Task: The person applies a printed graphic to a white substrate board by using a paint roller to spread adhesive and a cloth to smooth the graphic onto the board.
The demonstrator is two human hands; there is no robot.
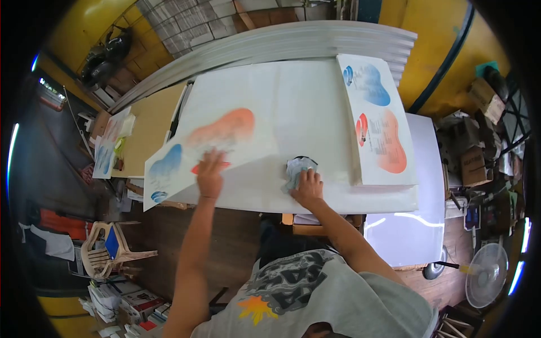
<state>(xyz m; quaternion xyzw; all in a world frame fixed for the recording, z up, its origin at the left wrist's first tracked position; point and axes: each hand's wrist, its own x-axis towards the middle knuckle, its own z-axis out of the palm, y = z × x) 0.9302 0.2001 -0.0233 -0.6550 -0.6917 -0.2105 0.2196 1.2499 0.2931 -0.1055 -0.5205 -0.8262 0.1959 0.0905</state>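
A large white printed sheet (228, 124), with blue and orange-red foot-like shapes, lies askew over the table's left part. Its left corner juts past the table's near edge, and part of it is blurred. My left hand (209, 172) is at the sheet's near edge, fingers over the top, closed on it; the thumb is hidden. My right hand (308, 186) is closed round a crumpled grey-blue rag (294, 172), on the white table top (304, 112) near its front edge. To the right of that hand is a stack of similar printed sheets (375, 115).
Corrugated sheeting (270, 45) runs along the table's back. A brown board (149, 121) with more prints (110, 141) is on the left. A glossy white panel (406, 236) and a fan (486, 275) are at the right. A plastic chair (104, 250) stands lower left.
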